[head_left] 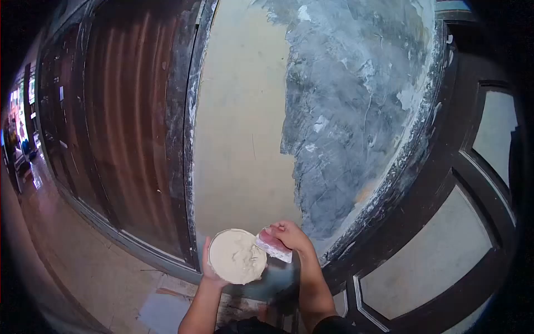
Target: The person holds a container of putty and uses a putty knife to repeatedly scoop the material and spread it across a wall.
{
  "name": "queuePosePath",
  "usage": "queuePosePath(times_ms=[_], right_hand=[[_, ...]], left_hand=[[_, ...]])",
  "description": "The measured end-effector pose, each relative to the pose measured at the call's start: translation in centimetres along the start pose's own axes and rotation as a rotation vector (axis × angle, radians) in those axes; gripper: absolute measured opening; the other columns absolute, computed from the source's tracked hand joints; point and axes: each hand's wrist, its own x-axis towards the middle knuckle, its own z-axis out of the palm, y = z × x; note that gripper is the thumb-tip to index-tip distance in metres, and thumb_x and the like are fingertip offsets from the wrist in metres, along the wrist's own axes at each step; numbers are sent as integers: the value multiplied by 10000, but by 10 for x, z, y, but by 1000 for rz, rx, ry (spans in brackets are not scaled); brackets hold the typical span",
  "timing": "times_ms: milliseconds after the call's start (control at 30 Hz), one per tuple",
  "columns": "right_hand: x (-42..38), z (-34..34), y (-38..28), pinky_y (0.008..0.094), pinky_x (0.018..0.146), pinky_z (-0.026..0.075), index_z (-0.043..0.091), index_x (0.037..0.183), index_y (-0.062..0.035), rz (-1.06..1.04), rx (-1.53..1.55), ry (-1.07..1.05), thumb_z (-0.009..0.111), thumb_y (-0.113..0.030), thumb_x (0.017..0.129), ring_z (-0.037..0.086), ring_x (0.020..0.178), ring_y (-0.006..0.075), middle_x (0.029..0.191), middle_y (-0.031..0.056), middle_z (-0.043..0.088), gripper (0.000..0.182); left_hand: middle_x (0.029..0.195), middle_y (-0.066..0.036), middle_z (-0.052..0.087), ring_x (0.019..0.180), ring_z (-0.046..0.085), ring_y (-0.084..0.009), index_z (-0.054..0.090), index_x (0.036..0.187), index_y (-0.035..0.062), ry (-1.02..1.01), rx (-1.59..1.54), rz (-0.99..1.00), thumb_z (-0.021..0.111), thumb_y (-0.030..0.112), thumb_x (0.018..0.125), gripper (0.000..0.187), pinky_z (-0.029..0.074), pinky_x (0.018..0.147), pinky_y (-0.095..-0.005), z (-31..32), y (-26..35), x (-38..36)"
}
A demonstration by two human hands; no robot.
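My left hand [208, 268] supports a round tub [243, 283] from its left side and below, fingers against its wall. Pale cream putty [229, 257] fills it almost to the rim, smooth on the left and lumpy on the right. In my right hand [290, 235] is a flat reddish putty spreader [271, 240], its lower edge coated with white putty. The spreader's left end is right at the tub's right rim. Behind both hands stands a wall panel [242, 122], smooth cream on the left and patchy grey [356, 122] on the right.
A dark framed door [423, 234] with pale panels stands at the right. Brown glossy panelling [130, 128] in a worn frame lies to the left. Below, a pale sheet [164, 313] rests on the tan floor [105, 261].
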Motion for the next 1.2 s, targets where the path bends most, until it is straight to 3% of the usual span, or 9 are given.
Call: queuePosePath(times_ms=[67, 167, 233, 300, 333, 500, 667, 900, 1200], right_hand=[[2, 0, 26, 346, 838, 569, 731, 1131, 29, -101, -307, 236, 810, -245, 927, 712, 949, 188, 1024, 130, 776, 351], [-20, -2, 12, 342, 852, 564, 713, 1128, 40, -119, -206, 377, 814, -215, 914, 708, 963, 195, 1033, 139, 768, 349], [-12, 8, 27, 351, 868, 558, 697, 1131, 24, -184, -256, 450, 795, -165, 922, 708, 969, 223, 1028, 152, 756, 299], [-29, 10, 17, 427, 915, 544, 681, 1154, -1, -330, -228, 475, 757, -160, 923, 701, 1018, 384, 1060, 230, 728, 290], [-34, 15, 8, 430, 913, 531, 682, 1154, -19, -334, -232, 512, 732, -99, 938, 665, 1003, 373, 1007, 202, 716, 235], [-62, 28, -39, 365, 880, 509, 744, 1080, -47, -622, -297, 653, 703, 35, 906, 603, 965, 291, 1034, 113, 761, 197], [-100, 49, -64, 377, 973, 466, 814, 1037, -94, -845, -554, 592, 664, 129, 777, 611, 1012, 282, 1056, 53, 797, 374], [-131, 74, -82, 412, 1039, 436, 793, 1056, -109, -871, -694, 610, 657, 125, 779, 576, 1094, 306, 1083, 32, 757, 388], [-145, 100, -74, 449, 1088, 400, 804, 1075, -137, -796, -769, 647, 651, 108, 764, 585, 1180, 305, 1154, 25, 758, 424]], left_hand=[[1573, -209, 518, 1397, 537, -440, 478, 1563, 48, 5, -69, -12, 349, 749, 1016, 899, 417, 1175, -629, 7, 3, -16], [1562, -215, 524, 1389, 539, -451, 478, 1560, 47, -22, -105, -20, 354, 772, 1001, 924, 429, 1163, -634, 17, 16, -13], [1567, -219, 515, 1387, 536, -463, 475, 1564, 67, -97, -80, -49, 360, 803, 980, 947, 441, 1129, -678, 23, 29, -16], [1565, -231, 505, 1359, 539, -517, 462, 1570, 93, 12, -49, -27, 369, 841, 949, 977, 447, 1047, -775, 15, 35, -7], [1554, -245, 500, 1319, 542, -576, 447, 1576, 118, -233, 26, -108, 372, 866, 925, 994, 430, 954, -862, 33, 42, -5], [1562, -248, 484, 1299, 542, -603, 443, 1570, 116, -21, -13, -138, 342, 883, 914, 1014, 422, 930, -884, 29, 52, 16], [1539, -334, 478, 1250, 522, -698, 392, 1603, 85, -169, -75, -265, 344, 911, 891, 1091, 464, 896, -850, 35, 69, 32], [1576, -241, 478, 1365, 522, -544, 453, 1566, 101, -167, 26, -278, 317, 864, 944, 994, 412, 992, -855, 46, 96, 28], [1480, -245, 571, 1282, 598, -531, 497, 1522, 86, -250, 67, -430, 286, 858, 960, 978, 473, 934, -836, 59, 110, 26]])
